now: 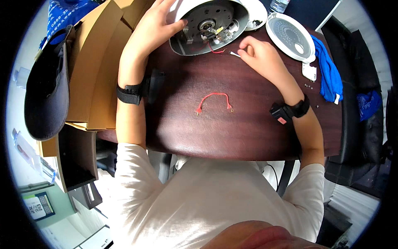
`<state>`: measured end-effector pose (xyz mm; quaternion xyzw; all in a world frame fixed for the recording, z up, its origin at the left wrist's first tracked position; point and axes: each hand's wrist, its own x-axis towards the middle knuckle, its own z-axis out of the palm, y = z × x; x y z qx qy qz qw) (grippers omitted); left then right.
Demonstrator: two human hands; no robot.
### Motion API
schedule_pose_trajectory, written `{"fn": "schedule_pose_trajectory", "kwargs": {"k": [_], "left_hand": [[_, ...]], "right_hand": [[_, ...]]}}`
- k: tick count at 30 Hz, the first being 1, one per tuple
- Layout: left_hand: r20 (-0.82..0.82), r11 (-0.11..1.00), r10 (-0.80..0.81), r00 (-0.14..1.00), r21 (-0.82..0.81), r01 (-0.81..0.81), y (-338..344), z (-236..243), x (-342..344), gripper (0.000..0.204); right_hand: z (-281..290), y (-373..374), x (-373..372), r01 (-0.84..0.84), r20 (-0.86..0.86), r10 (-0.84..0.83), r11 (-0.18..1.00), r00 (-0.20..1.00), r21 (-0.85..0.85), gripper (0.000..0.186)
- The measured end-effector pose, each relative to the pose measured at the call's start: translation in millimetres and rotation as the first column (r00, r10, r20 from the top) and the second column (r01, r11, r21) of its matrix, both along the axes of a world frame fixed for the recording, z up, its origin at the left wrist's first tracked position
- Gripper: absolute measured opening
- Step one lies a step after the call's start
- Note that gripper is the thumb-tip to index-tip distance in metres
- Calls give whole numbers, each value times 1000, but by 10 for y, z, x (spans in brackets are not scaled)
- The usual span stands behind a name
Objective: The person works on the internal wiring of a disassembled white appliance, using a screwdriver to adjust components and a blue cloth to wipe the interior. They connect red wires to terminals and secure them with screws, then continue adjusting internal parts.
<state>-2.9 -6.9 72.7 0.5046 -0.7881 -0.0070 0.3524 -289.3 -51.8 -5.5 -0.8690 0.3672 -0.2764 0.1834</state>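
Observation:
A white rounded appliance housing [194, 40] lies tipped on the table, its open underside showing a grey metal disc and wiring. My left hand [159, 27] grips its left rim, the thumb over the edge. A red wire [215, 50] comes out of the opening. Just right of it, my right hand [259, 56] is closed, with a thin pale metal-tipped tool [234, 54] poking out from the fingers toward the wire's end; the rest of the tool is hidden. Nearer me, a loose red wire [214, 94] with metal terminals at both ends lies in an arch.
A round white cover [291, 37] with a grey inner disc lies at the right, beside a blue cloth [329, 68]. Several small screws [309, 86] are scattered below it. Cardboard boxes [93, 66] and a dark cap [47, 87] stand at the left. A clear bottle [278, 6] is at the back.

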Motion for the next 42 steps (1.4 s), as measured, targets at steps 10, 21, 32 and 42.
{"fn": "schedule_pose_trajectory", "kwargs": {"k": [10, 21, 32, 42], "left_hand": [[51, 997, 20, 998, 76, -24, -24, 150, 34, 67], [-3, 979, 38, 999, 199, -36, 40, 250, -34, 64], [-122, 954, 36, 992, 300, 2, 177, 441, -191, 64], [-90, 977, -34, 995, 206, 52, 58, 280, -25, 64]], "right_hand": [[-269, -159, 441, 44, -24, -43, 998, 999, 34, 24], [-493, -176, 403, -115, -163, 114, 993, 980, 5, 17], [-73, 64, 225, -225, -260, 242, 970, 935, 94, 17], [-4, 157, 231, -290, -246, 316, 947, 916, 136, 17]]}}
